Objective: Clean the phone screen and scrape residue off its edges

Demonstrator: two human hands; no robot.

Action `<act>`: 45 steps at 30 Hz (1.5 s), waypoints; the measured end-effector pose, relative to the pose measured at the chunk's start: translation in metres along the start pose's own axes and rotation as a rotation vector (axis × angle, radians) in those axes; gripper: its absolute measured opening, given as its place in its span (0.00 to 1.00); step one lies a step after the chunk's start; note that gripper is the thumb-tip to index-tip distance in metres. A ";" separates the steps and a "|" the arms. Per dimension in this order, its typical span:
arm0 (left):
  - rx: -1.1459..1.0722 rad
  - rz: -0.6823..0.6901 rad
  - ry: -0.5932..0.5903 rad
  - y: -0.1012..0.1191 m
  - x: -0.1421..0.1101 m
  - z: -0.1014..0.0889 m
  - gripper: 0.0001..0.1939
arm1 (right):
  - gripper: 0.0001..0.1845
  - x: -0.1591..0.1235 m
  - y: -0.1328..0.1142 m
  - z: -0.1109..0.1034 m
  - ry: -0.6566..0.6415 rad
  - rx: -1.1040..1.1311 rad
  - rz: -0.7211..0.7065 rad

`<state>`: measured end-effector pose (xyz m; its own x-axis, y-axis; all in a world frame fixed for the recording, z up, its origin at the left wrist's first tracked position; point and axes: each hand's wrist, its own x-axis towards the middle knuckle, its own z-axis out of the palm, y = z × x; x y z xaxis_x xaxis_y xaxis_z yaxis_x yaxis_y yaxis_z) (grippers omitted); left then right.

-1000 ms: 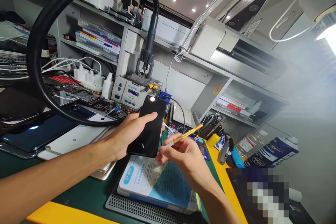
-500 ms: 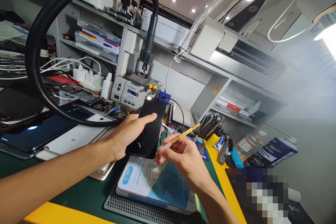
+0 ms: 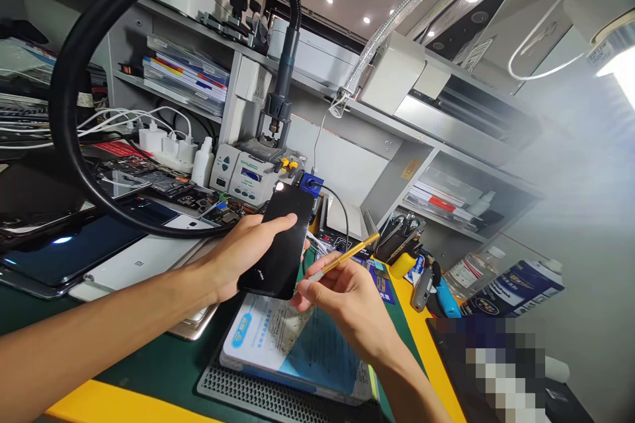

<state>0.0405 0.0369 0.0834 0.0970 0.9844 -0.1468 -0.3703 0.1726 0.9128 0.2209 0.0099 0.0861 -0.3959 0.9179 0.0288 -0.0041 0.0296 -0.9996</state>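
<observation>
My left hand (image 3: 241,252) is closed round a black smartphone (image 3: 284,248), its thumb lying on the dark glass. The phone is tilted, its lower end over a blue-and-white box (image 3: 307,350). In my right hand (image 3: 344,301) a slim gold-handled tool (image 3: 351,256) is pinched between thumb and fingers, the gold end pointing up and right. Its other end lies by the phone's lower right edge; the fingers hide its tip, and I cannot tell whether it touches the phone.
Under the box lies a grey perforated mat (image 3: 258,388). A white phone (image 3: 133,268) and a large dark-screened device (image 3: 84,248) lie at left. A thick black hose (image 3: 59,89) loops overhead from the soldering station (image 3: 245,175). Bottles and a blue can (image 3: 516,287) stand at right.
</observation>
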 end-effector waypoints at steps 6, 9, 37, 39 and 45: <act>-0.011 -0.007 0.000 -0.001 0.001 -0.001 0.17 | 0.19 0.001 0.000 0.001 -0.024 -0.004 0.016; -0.017 -0.014 0.000 -0.002 0.002 -0.002 0.18 | 0.20 0.002 -0.001 0.001 0.005 0.013 0.004; -0.055 -0.087 0.003 0.002 0.003 -0.002 0.17 | 0.18 0.003 -0.003 -0.001 0.017 0.105 0.063; -0.055 -0.090 -0.013 0.002 0.003 -0.002 0.19 | 0.18 0.002 -0.003 -0.001 0.021 0.119 0.066; -0.068 -0.102 -0.024 0.004 0.002 -0.002 0.17 | 0.16 0.001 -0.004 0.001 0.035 0.113 0.064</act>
<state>0.0378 0.0393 0.0857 0.1590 0.9606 -0.2277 -0.4189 0.2745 0.8655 0.2198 0.0102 0.0905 -0.3664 0.9297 -0.0373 -0.0840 -0.0729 -0.9938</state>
